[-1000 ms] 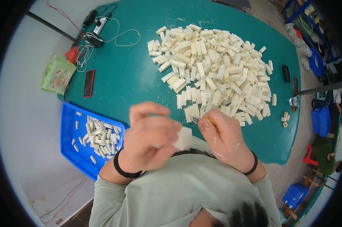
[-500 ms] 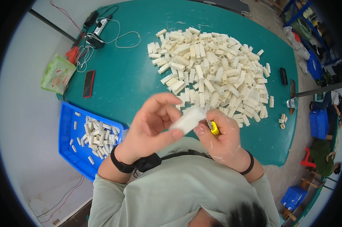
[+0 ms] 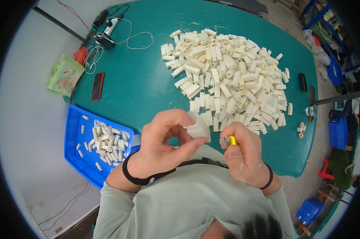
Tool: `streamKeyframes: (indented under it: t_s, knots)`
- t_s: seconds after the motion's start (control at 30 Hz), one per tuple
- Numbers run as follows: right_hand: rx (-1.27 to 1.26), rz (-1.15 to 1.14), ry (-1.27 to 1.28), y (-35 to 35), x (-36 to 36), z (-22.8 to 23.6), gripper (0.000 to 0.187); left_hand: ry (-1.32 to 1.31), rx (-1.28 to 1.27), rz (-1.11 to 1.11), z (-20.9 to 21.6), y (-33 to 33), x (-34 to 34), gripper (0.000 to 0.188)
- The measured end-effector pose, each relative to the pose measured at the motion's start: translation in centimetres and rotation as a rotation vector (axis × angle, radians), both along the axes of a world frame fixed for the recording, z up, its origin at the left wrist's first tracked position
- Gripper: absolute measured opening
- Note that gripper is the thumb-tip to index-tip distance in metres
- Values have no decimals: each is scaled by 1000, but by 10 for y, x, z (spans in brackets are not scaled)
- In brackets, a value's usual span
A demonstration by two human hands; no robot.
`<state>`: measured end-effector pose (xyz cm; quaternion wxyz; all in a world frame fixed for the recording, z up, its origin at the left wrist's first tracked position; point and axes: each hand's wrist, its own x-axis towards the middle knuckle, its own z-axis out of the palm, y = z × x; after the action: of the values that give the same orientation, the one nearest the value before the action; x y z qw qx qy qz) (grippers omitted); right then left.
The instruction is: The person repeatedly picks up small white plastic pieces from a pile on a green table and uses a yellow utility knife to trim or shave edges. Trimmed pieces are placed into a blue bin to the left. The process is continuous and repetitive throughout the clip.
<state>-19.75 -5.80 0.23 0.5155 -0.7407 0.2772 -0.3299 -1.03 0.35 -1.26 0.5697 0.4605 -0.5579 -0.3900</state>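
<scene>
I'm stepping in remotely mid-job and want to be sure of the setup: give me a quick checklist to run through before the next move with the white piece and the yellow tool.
1. White piece pinched in the left hand: ok.
2. Yellow-handled tool gripped in the right hand: ok.
3. Tool tip touching the piece: not ok, a small gap shows between them.
4. Pile of white pieces on the green table just beyond the hands: ok.
5. Blue tray at the person's left, partly filled with room left: ok.
6. Condition of the tool's tip: cannot tell, too small.
</scene>
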Motion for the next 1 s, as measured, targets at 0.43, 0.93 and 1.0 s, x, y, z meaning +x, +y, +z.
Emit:
streamKeyframes:
  t_s: [0.43, 0.93, 1.0]
  knots:
    - [-108, -22, -23, -2, 13, -3, 25, -424, -361, 211, 4, -6, -4, 27]
    - [-213, -75, 15, -6, 16, -12, 27, -684, -489, 274, 1, -8, -4, 29]
    - [-223, -104, 35, -8, 17, -14, 27, -683, -507, 287, -1, -7, -5, 31]
